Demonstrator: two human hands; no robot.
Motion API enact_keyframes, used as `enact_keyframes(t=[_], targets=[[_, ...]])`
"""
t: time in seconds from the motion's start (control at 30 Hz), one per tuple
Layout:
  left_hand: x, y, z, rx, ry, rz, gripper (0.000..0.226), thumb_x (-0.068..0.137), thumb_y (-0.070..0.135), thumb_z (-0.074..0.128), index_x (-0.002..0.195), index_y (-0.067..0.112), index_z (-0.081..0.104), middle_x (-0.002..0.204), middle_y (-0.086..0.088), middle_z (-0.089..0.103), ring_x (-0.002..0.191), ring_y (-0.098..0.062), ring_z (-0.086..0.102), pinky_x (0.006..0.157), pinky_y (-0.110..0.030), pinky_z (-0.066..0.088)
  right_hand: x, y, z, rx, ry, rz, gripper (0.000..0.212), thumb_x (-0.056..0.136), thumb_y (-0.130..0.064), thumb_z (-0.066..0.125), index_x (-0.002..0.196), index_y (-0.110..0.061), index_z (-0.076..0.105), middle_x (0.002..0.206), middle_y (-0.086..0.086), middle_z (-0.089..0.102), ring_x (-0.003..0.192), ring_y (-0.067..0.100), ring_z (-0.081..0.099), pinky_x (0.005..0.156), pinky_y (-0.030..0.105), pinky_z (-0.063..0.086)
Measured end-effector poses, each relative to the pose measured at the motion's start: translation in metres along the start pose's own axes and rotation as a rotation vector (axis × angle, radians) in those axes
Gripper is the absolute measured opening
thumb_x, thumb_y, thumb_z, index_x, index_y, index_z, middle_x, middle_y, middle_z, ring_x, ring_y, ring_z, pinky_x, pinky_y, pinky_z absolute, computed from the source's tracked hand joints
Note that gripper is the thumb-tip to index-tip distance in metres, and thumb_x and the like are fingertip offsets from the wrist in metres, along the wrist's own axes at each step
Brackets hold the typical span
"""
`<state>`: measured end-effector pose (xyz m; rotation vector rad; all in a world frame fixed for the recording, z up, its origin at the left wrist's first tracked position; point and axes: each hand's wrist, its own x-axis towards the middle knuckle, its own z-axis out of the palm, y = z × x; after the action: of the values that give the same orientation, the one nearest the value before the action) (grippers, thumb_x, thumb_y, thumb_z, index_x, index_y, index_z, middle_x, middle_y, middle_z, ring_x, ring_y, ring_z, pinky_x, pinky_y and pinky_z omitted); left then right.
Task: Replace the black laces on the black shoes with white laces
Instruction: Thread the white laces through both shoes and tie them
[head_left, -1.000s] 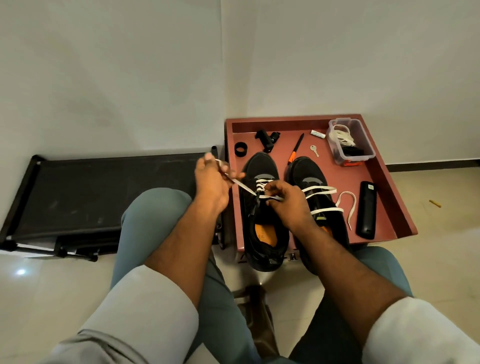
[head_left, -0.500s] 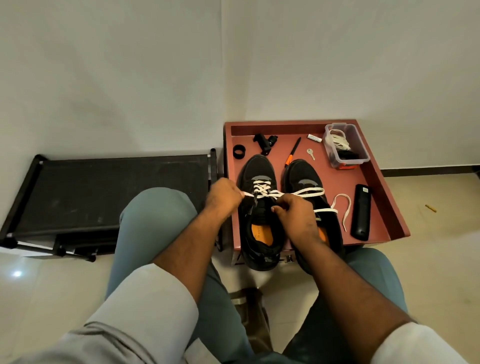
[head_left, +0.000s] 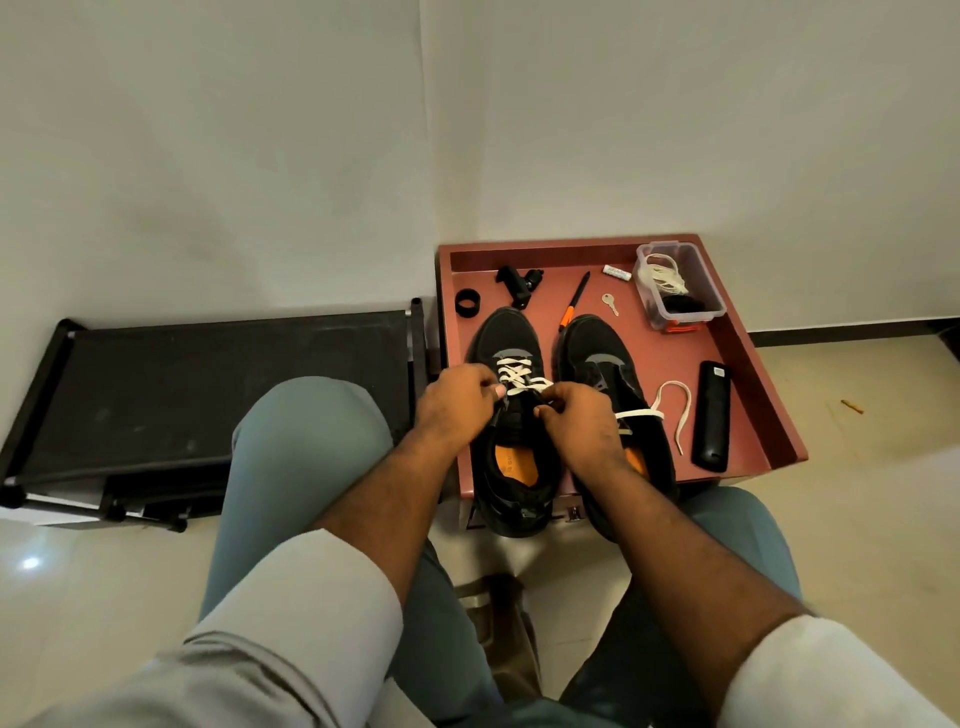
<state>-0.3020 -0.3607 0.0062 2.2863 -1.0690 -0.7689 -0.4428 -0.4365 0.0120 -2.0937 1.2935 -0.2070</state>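
Note:
Two black shoes with orange insoles stand side by side on a red-brown tray (head_left: 748, 358). The left shoe (head_left: 506, 338) has a white lace (head_left: 515, 373) crossed through its upper eyelets. My left hand (head_left: 457, 402) pinches one end of that lace at the shoe's left side. My right hand (head_left: 579, 421) pinches the other end just right of the tongue. The right shoe (head_left: 597, 343) shows no lace in its front eyelets; the long free end of the white lace (head_left: 680, 410) trails over it onto the tray.
On the tray lie a black remote (head_left: 711, 415), a clear box (head_left: 678, 291) holding white and black laces, a key (head_left: 610, 303), an orange-handled tool (head_left: 574, 301), a black ring (head_left: 467, 301) and a black clip (head_left: 518, 283). A black rack (head_left: 208, 384) sits left.
Both hands have come together over the left shoe. The lace that stretched out to the left and across the right shoe is now drawn in, its free end fallen onto the tray.

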Motion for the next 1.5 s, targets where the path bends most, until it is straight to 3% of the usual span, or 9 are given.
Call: enact_keyframes(t=[0.2, 0.43, 0.6, 0.67, 0.8, 1.0, 1.23, 1.37, 1.5], targets=[[0.007, -0.004, -0.010, -0.087, 0.056, -0.087, 0.008, 0.089, 0.023, 0.067, 0.081, 0.020, 0.067, 0.082, 0.003, 0.067, 0.080, -0.016, 0.064, 0.078, -0.037, 0.056, -0.001, -0.002, -0.001, 0.007, 0.011, 0.018, 0.018, 0.088, -0.017, 0.066, 0.105, -0.014, 0.071, 0.094, 0.005, 0.071, 0.089, 0.021, 0.065, 0.084, 0.032, 0.053], [0.009, -0.028, -0.055, -0.323, 0.466, -0.411, 0.009, 0.093, 0.022, 0.062, 0.085, 0.018, 0.063, 0.085, 0.002, 0.062, 0.086, -0.021, 0.063, 0.073, -0.032, 0.050, -0.003, 0.002, -0.003, 0.007, 0.023, -0.011, 0.023, 0.091, -0.015, 0.062, 0.112, -0.015, 0.070, 0.099, 0.004, 0.072, 0.093, 0.020, 0.066, 0.083, 0.028, 0.051], [0.001, -0.006, -0.023, -0.328, 0.152, -0.171, 0.020, 0.090, 0.020, 0.067, 0.110, 0.019, 0.067, 0.102, 0.006, 0.063, 0.095, -0.011, 0.060, 0.083, -0.028, 0.051, -0.004, -0.001, 0.000, -0.040, 0.004, -0.046, 0.023, 0.092, -0.017, 0.060, 0.112, -0.014, 0.070, 0.103, 0.005, 0.070, 0.096, 0.022, 0.065, 0.086, 0.031, 0.052], [-0.001, -0.001, -0.009, -0.250, 0.053, -0.143, 0.012, 0.088, 0.023, 0.069, 0.099, 0.017, 0.070, 0.093, 0.003, 0.067, 0.089, -0.013, 0.063, 0.082, -0.031, 0.053, -0.004, -0.003, 0.000, -0.058, -0.002, -0.052, 0.024, 0.092, -0.017, 0.060, 0.114, -0.012, 0.069, 0.106, 0.006, 0.069, 0.098, 0.024, 0.064, 0.088, 0.034, 0.052], [0.001, 0.001, -0.004, -0.200, 0.016, -0.123, 0.014, 0.087, 0.021, 0.072, 0.078, 0.012, 0.069, 0.068, 0.003, 0.062, 0.069, -0.013, 0.059, 0.071, -0.030, 0.049, -0.004, -0.002, 0.003, -0.059, 0.000, -0.048, 0.024, 0.092, -0.019, 0.060, 0.113, -0.014, 0.069, 0.106, 0.006, 0.067, 0.098, 0.023, 0.064, 0.087, 0.034, 0.052], [0.008, -0.011, -0.014, -0.150, -0.008, -0.176, 0.017, 0.084, 0.014, 0.073, 0.068, 0.011, 0.068, 0.072, -0.005, 0.069, 0.069, -0.015, 0.064, 0.075, -0.035, 0.056, -0.005, -0.001, 0.003, 0.011, 0.014, -0.003, 0.023, 0.092, -0.017, 0.060, 0.113, -0.016, 0.070, 0.100, 0.004, 0.071, 0.093, 0.020, 0.065, 0.082, 0.026, 0.050], [0.002, -0.003, -0.022, -0.218, 0.117, -0.159, 0.016, 0.085, 0.029, 0.072, 0.081, 0.015, 0.068, 0.079, 0.002, 0.066, 0.073, -0.012, 0.062, 0.068, -0.028, 0.053, -0.003, 0.002, 0.000, 0.076, 0.031, 0.045, 0.021, 0.090, -0.016, 0.063, 0.109, -0.015, 0.071, 0.098, 0.004, 0.072, 0.093, 0.020, 0.065, 0.084, 0.030, 0.052], [0.006, -0.004, -0.036, -0.457, 0.091, -0.249, 0.021, 0.093, 0.007, 0.057, 0.082, 0.019, 0.071, 0.090, -0.003, 0.071, 0.078, -0.011, 0.063, 0.065, -0.019, 0.049, -0.004, 0.002, 0.002, 0.094, 0.019, 0.042, 0.021, 0.090, -0.017, 0.063, 0.110, -0.016, 0.070, 0.099, 0.002, 0.072, 0.093, 0.018, 0.066, 0.087, 0.032, 0.053], [-0.002, 0.013, -0.028, -0.566, -0.072, -0.107, 0.028, 0.096, 0.002, 0.054, 0.119, 0.012, 0.067, 0.092, -0.003, 0.072, 0.080, -0.002, 0.063, 0.076, -0.018, 0.050, -0.003, 0.001, 0.006, 0.121, 0.026, 0.055, 0.020, 0.088, -0.018, 0.066, 0.107, -0.017, 0.072, 0.097, 0.001, 0.072, 0.091, 0.018, 0.066, 0.086, 0.033, 0.053]])
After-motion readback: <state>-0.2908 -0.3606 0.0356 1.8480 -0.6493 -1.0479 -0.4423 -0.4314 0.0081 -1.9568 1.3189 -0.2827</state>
